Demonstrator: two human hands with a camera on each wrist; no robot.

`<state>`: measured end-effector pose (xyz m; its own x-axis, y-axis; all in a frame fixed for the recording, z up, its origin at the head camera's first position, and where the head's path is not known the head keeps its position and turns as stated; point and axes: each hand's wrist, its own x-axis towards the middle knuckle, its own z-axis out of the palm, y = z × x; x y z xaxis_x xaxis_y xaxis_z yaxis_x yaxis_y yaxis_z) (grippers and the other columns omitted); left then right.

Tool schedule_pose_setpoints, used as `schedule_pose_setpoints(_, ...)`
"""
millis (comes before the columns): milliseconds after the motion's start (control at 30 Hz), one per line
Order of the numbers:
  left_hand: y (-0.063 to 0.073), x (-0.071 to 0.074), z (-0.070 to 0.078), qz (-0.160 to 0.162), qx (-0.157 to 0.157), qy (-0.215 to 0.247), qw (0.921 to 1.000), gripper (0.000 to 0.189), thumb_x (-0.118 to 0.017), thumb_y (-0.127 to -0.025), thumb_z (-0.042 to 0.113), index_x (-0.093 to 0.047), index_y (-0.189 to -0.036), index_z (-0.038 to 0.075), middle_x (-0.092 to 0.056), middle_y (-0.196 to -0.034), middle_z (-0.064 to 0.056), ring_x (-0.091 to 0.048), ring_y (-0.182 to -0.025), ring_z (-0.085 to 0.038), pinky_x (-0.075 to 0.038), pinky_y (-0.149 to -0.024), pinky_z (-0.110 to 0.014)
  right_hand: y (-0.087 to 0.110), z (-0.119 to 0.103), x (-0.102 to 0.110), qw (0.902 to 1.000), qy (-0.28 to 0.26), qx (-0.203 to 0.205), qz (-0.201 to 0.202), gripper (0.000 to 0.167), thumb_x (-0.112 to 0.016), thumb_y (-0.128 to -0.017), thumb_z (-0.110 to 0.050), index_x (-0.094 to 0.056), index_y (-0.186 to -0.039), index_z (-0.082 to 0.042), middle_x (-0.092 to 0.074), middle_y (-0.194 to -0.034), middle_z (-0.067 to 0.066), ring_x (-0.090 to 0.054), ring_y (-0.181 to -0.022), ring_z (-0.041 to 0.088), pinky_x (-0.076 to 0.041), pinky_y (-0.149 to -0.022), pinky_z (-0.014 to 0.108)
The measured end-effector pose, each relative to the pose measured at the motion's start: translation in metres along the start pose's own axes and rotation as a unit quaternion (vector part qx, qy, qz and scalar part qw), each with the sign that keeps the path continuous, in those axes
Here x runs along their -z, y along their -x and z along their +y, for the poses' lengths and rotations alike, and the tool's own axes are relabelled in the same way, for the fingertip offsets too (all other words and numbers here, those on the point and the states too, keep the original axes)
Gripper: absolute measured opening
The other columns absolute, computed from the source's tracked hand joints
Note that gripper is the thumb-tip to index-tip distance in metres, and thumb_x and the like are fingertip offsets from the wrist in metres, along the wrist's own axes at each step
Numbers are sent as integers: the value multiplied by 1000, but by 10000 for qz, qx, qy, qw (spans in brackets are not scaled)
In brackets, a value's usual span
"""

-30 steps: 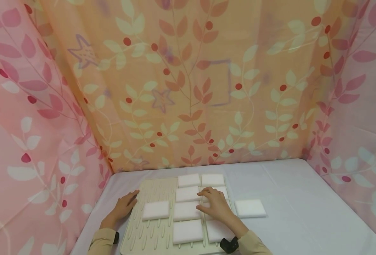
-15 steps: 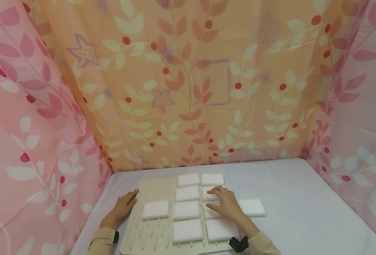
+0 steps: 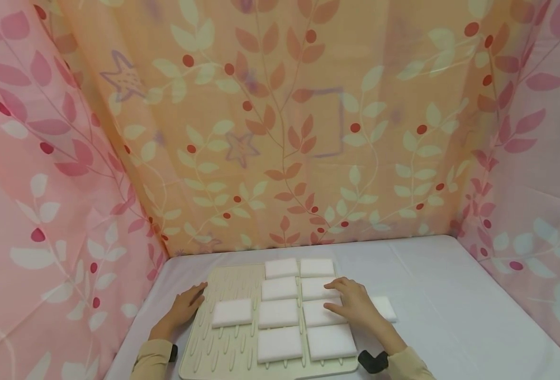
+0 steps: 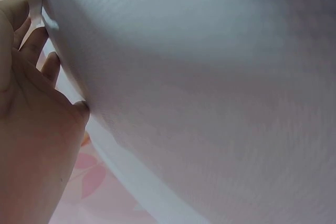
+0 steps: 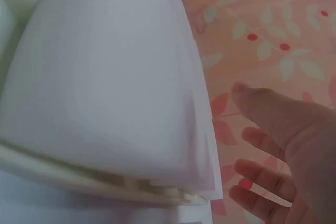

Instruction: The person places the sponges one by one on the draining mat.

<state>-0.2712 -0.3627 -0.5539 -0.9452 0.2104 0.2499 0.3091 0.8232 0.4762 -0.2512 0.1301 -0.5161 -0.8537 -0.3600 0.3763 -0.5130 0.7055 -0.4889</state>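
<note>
A cream ridged mat [image 3: 232, 285] lies on the table with white sponge blocks on it, most in two columns. One sponge [image 3: 232, 312] sits apart on its left half. My left hand [image 3: 183, 306] rests at the mat's left edge with fingers extended; the left wrist view shows this hand [image 4: 37, 93] along a pale edge. My right hand [image 3: 356, 303], loosely bent and holding nothing, hovers over the mat's right edge, overlapping a sponge [image 3: 319, 312] of the right column. Behind it, a loose sponge [image 3: 385, 308] on the table is partly hidden. The right wrist view shows this hand [image 5: 294, 150] with thumb and fingers spread.
The table [image 3: 455, 311] has a white cover and stretches to the right of the mat. Patterned cloth, including an orange back curtain [image 3: 280, 132], encloses it at the back and both sides. A dark band [image 3: 372, 362] sits on my right wrist.
My right hand has moved right, from over the sponge columns toward the loose sponge, uncovering sponges of the right column. My left hand stays in place.
</note>
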Motion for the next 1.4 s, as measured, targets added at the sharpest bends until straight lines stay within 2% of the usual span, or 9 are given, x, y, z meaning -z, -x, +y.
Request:
schedule_pose_setpoints(233,0,0,-2,40,52,5,10000,41,-53,-93,14,-49,-132,0,-51,-131,-24,-41,-123,-49,-16,-91,-76,6,11,11,9999,-39,-111,-72,42,-75,-76,-34,-65,-113,-15,-60,-112,1,-55,-107,27,-37,-89,58)
schedule_pose_setpoints(667,-1,-2,0,37,24,6,10000,42,-52,-93,13,-48,-132,-1,-50,-132,-25,-39,-123,-50,-15,-91,-76,24,43,29,9999,99,-94,-91,47,-73,-76,-40,-64,-115,-15,-60,-114,2,-55,-103,27,-41,-81,55)
schedule_pose_setpoints(1000,0,-2,0,22,73,31,10000,42,-52,-93,13,-48,-132,0,-50,-132,-25,-39,-124,-50,-14,-91,-77,32,58,46,9997,108,109,-181,53,-71,-77,-43,-62,-118,-10,-59,-116,8,-55,-104,32,-43,-81,54)
schedule_pose_setpoints(1233,-1,-3,-4,5,70,6,10000,42,-52,-93,16,-48,-133,1,-50,-132,-23,-40,-124,-49,-14,-91,-77,37,66,57,9985,-69,237,-491,60,-72,-76,-42,-58,-122,-5,-56,-119,14,-53,-108,37,-42,-86,56)
schedule_pose_setpoints(1400,-1,-4,-5,37,68,29,10000,42,-53,-93,16,-49,-132,1,-50,-132,-23,-40,-124,-49,-14,-91,-77,41,71,64,9963,-182,174,-820,67,-73,-75,-44,-55,-126,-4,-54,-122,15,-50,-113,38,-39,-90,56)
